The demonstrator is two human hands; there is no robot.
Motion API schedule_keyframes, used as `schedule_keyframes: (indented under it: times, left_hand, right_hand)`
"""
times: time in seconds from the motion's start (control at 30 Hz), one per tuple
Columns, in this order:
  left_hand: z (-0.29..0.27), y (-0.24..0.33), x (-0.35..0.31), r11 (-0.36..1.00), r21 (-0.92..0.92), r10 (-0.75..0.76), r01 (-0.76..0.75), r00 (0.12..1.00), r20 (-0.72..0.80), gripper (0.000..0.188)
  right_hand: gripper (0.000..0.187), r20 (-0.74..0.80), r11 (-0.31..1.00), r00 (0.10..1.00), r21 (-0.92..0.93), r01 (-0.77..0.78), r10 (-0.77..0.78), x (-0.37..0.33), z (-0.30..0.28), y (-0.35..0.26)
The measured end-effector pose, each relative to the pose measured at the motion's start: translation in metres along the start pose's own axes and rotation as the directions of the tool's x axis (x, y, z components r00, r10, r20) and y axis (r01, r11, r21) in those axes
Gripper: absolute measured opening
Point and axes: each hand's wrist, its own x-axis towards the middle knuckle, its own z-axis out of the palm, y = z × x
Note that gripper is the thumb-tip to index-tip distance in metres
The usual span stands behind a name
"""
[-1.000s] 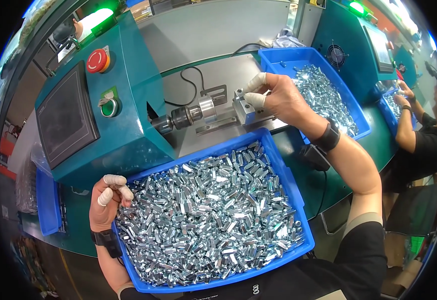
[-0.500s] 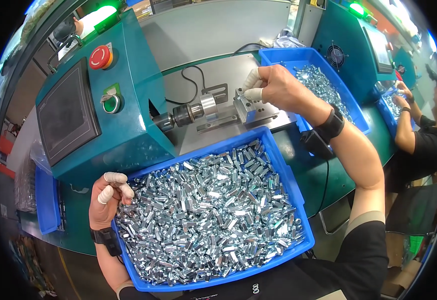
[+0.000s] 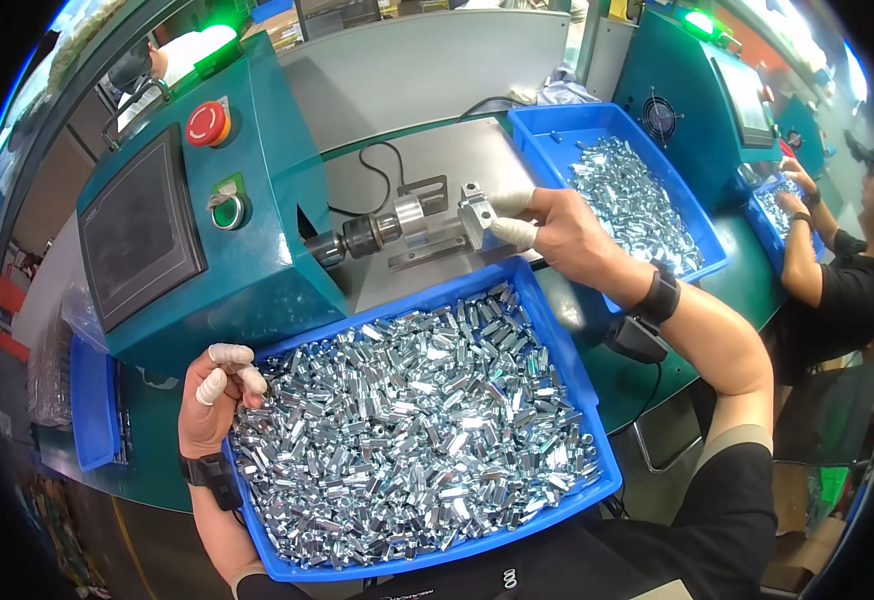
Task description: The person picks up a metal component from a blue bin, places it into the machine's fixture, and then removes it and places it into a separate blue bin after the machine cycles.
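Above the metal block (image 3: 474, 215) the way is open; behind it, the steel plate (image 3: 437, 150) leaves bare room up to a black cable (image 3: 388, 184). Left of the block, a slotted bracket (image 3: 427, 187), a collar (image 3: 411, 216) and the chuck (image 3: 366, 235) obstruct; right of it, the right hand (image 3: 575, 235); on its near side, the bin (image 3: 557, 320)

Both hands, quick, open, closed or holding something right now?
Left hand: curled by the front blue tray; can't tell if it holds anything.
Right hand: finger and thumb at the metal block; can't tell whether they grip anything.
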Motion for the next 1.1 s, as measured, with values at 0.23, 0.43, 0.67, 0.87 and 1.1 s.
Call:
schedule_keyframes:
  times: [0.23,0.43,0.67,0.87,1.1]
  left_hand:
    - [0.006,0.000,0.001,0.998,0.068,0.015,-0.012,0.999,-0.045,0.048]
    - [0.007,-0.001,0.001,0.997,0.067,0.037,-0.033,0.997,-0.065,0.048]
    - [0.001,-0.003,0.001,0.999,0.038,0.028,-0.026,0.998,-0.064,0.049]
    - [0.005,0.002,0.002,0.999,0.038,0.021,-0.019,0.998,-0.060,0.049]
    - [0.007,-0.002,0.000,0.997,0.074,0.040,-0.034,0.996,-0.082,0.047]
  right_hand:
    - [0.037,0.171,0.990,0.985,0.139,-0.016,-0.008,0.010,-0.004,0.001]
    - [0.039,0.385,0.992,0.919,0.053,-0.113,0.084,0.021,-0.018,-0.005]
    - [0.038,0.457,0.992,0.889,0.117,-0.049,-0.010,0.028,-0.011,-0.010]
    - [0.037,0.477,0.987,0.870,0.153,0.058,-0.125,0.044,-0.014,0.008]
    - [0.037,0.410,0.990,0.911,0.139,-0.011,-0.048,0.036,-0.009,0.005]
